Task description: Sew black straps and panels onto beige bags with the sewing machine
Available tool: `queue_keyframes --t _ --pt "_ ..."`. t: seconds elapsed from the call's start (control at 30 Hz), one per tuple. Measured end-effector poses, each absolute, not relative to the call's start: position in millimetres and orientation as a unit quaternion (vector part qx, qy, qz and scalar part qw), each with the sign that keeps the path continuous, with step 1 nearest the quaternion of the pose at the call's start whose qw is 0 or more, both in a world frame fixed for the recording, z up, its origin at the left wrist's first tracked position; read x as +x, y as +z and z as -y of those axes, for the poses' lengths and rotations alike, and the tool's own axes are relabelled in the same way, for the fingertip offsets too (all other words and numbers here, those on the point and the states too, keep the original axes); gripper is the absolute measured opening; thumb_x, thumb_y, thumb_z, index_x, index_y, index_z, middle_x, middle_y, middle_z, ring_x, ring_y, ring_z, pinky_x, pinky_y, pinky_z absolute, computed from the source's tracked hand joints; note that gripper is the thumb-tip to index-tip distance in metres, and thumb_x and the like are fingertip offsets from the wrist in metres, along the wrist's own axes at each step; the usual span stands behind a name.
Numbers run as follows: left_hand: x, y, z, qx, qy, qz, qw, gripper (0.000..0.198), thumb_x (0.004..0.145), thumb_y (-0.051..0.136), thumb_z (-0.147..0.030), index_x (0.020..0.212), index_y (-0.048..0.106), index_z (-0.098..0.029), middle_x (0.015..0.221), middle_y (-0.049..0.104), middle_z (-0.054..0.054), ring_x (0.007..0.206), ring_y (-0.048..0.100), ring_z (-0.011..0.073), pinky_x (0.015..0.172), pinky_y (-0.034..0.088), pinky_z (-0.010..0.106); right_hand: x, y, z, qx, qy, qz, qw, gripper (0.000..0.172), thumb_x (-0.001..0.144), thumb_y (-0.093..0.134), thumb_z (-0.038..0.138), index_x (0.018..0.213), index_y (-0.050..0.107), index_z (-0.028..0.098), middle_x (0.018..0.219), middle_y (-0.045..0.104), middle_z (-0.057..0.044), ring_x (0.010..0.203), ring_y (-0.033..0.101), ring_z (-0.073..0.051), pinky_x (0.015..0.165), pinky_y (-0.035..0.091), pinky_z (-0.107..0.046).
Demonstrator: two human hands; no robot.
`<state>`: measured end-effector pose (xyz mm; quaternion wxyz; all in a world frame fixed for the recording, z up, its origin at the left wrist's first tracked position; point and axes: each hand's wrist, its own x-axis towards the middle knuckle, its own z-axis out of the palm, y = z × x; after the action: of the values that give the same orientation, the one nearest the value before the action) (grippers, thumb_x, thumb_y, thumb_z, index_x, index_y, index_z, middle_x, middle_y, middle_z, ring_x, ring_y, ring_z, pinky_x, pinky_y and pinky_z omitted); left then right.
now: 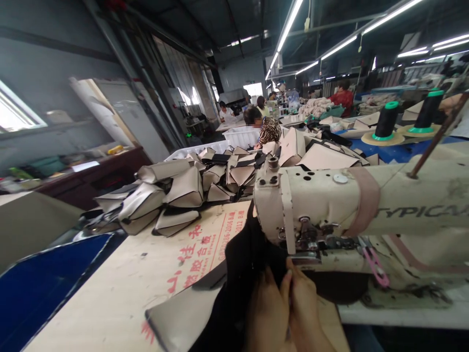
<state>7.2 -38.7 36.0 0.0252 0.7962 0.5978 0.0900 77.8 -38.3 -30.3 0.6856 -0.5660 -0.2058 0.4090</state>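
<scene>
Both hands on black fabric

Both hands, left hand and right hand, press black fabric under the sewing machine.

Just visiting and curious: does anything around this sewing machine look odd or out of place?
Mostly the heap of folded beige pieces: it lies jumbled, not stacked, spilling toward the table edge. The sewing machine has a band of tape around its arm. Both hands press black fabric at the needle.
</scene>
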Motion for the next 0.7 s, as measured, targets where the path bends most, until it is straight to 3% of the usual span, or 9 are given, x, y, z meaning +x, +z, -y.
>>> queue_keyframes --t 0.17,0.37,0.47,0.6,0.7 --pt "37 36 13 0.708 0.114 -0.692 0.081 0.05 0.089 0.035 -0.049 0.086 0.062 -0.008 0.074 0.069 0.014 0.067 0.067 0.0233 0.052 0.045 0.026 75 -26 38 -0.545 0.431 0.195 0.692 0.039 0.077 0.053 0.047 0.091 0.068 0.015 0.097 0.066 -0.009 0.093 0.059 -0.025 0.08 0.048 -0.031" --pt "39 34 10 0.705 0.152 -0.691 0.046 0.038 0.087 0.041 -0.038 0.08 0.066 -0.01 0.068 0.067 0.011 0.064 0.065 0.0212 0.051 0.041 0.024 73 -15 38 -0.529 0.441 0.152 0.709 0.041 0.074 0.057 0.047 0.093 0.068 0.013 0.101 0.065 -0.011 0.101 0.056 -0.026 0.089 0.044 -0.033" --pt "34 24 5 0.718 0.168 -0.675 0.031 0.036 0.087 0.041 -0.035 0.08 0.067 -0.012 0.063 0.065 0.009 0.06 0.064 0.0194 0.049 0.04 0.023 75 -15 39 -0.504 0.481 0.137 0.704 0.041 0.074 0.059 0.048 0.092 0.068 0.012 0.095 0.066 -0.01 0.093 0.059 -0.024 0.079 0.047 -0.029" --pt "27 13 -2 0.729 0.178 -0.661 0.023 0.032 0.087 0.042 -0.03 0.077 0.068 -0.015 0.06 0.064 0.007 0.056 0.062 0.0178 0.047 0.039 0.023 89 -22 45 -0.578 0.452 0.24 0.636 0.043 0.073 0.061 0.052 0.086 0.065 0.011 0.066 0.062 -0.003 0.057 0.054 -0.016 0.05 0.04 -0.022" --pt "25 10 -5 0.729 0.17 -0.662 0.039 0.037 0.089 0.039 -0.029 0.07 0.067 -0.016 0.061 0.065 0.008 0.056 0.063 0.0175 0.047 0.039 0.023 99 -22 51 -0.665 0.312 0.357 0.577 0.035 0.079 0.057 0.047 0.092 0.061 0.015 0.066 0.06 -0.001 0.057 0.054 -0.015 0.054 0.039 -0.023"
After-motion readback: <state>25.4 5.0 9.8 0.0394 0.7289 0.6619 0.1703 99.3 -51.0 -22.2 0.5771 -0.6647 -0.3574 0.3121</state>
